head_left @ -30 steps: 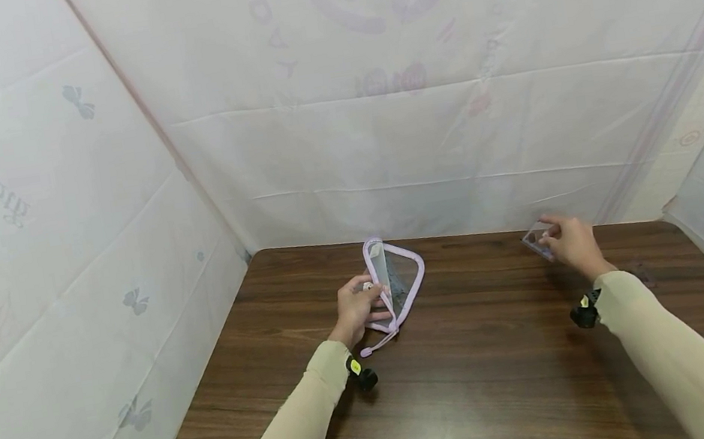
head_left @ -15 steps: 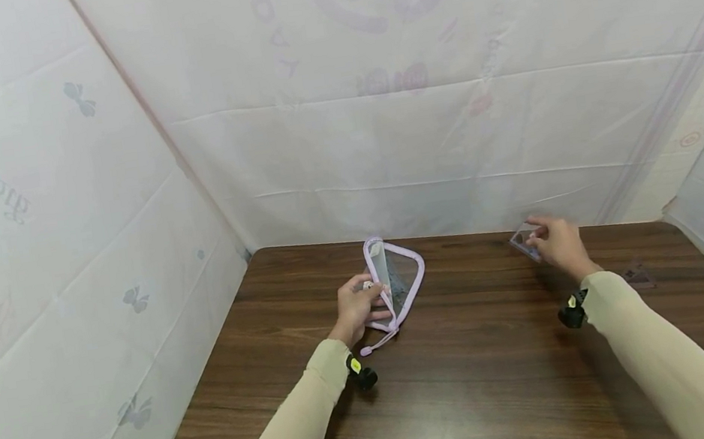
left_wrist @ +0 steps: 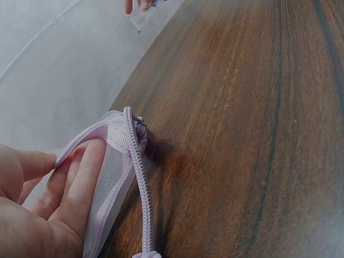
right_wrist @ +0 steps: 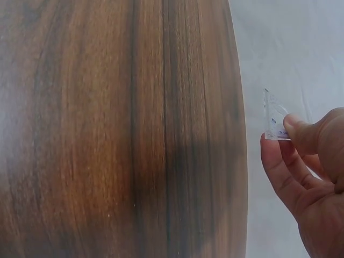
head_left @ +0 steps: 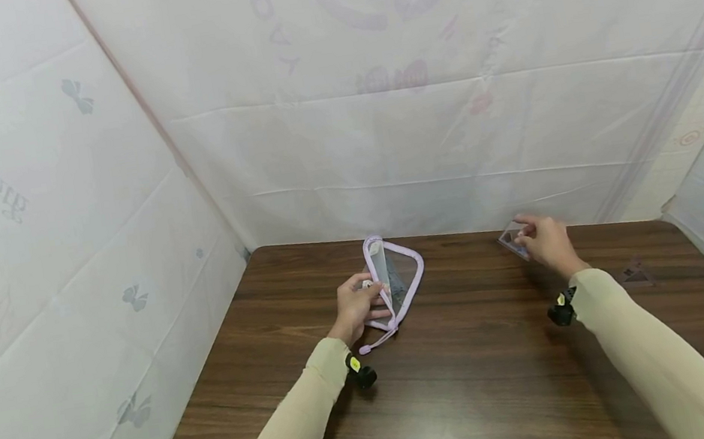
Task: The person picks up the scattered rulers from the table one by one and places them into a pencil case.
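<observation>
Right hand (head_left: 550,247) with pinched triangle (head_left: 510,240) nearer the pouch (head_left: 401,284) gripped by left hand (head_left: 354,306)

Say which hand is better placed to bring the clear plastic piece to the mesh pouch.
Probably the right hand: it pinches the clear plastic piece above the table's far edge. The left hand holds the mesh pouch, so it seems better suited to steadying that.

Faint "DAY" (head_left: 280,35) on back sheet (head_left: 341,145); rest illegible
</observation>
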The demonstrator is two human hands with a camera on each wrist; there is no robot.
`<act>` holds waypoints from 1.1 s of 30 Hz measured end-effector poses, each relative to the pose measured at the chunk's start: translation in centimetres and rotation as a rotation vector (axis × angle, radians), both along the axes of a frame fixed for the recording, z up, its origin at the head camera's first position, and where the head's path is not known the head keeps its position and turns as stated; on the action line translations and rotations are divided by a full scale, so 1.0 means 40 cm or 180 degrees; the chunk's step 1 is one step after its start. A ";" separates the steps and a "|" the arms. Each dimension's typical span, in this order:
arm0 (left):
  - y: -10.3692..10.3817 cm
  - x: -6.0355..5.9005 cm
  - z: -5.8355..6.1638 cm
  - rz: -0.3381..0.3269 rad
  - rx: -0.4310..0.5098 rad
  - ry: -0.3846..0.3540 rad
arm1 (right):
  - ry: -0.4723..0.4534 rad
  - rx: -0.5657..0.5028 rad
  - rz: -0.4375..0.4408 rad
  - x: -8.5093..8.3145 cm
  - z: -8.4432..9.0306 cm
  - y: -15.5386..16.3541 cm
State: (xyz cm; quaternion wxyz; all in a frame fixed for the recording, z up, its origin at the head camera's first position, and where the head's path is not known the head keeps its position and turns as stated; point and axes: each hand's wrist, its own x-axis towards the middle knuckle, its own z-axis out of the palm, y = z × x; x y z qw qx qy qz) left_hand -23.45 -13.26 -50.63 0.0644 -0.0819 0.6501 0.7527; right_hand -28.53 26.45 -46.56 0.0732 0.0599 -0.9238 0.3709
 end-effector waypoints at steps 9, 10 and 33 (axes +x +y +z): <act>0.000 0.002 -0.002 0.0046 0.0000 -0.0018 | -0.0011 -0.0041 0.0029 -0.007 -0.005 -0.028; 0.000 0.002 -0.002 0.0046 0.0003 -0.0018 | -0.0027 -0.0049 0.0032 -0.008 -0.005 -0.032; 0.006 0.006 0.002 0.0048 0.0043 -0.0023 | -0.0131 -0.0156 0.0107 -0.021 -0.006 -0.116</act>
